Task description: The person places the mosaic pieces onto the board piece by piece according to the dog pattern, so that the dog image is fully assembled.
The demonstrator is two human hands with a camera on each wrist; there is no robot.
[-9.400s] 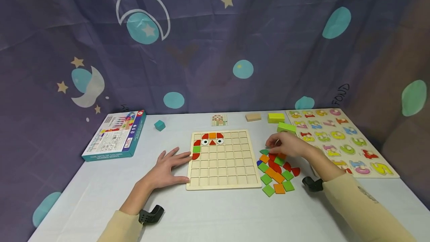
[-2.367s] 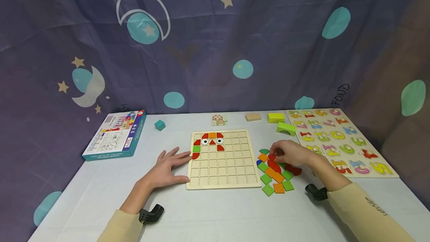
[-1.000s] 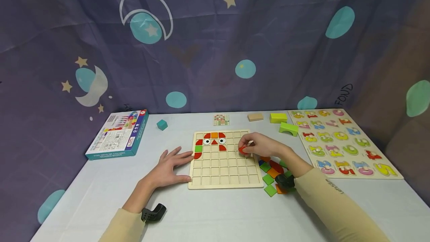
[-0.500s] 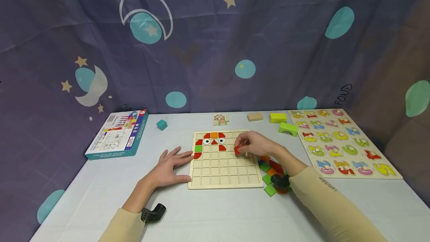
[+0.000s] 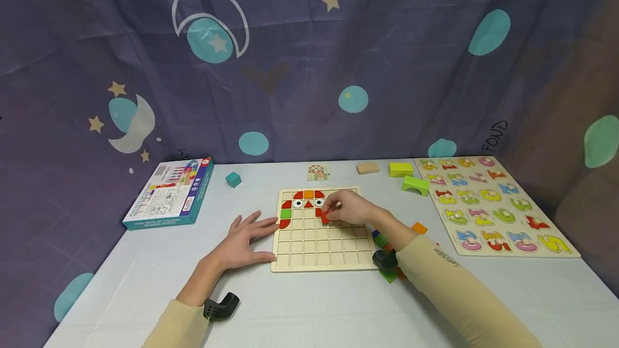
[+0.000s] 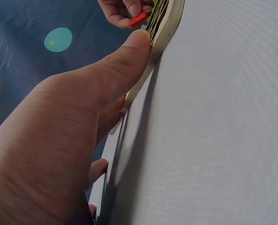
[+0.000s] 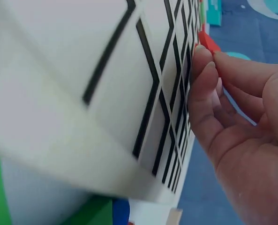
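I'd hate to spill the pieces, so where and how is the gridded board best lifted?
Probably by both side rims of the gridded board, midway, coming from left and right: it lies flat with straight edges, so two opposite holds should keep it level under the coloured pieces in its farther half. On the right, stay beyond the loose tiles beside that rim's nearer end.

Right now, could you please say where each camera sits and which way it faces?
Head: on the head, facing forward and down at the grid board; shows left hand, right hand, beige sleeves.
Left wrist: on that wrist, facing along the grid board's edge; shows left hand, part of right hand.
Right wrist: on that wrist, facing across the grid board; shows right hand.
Both wrist views share the red piece.
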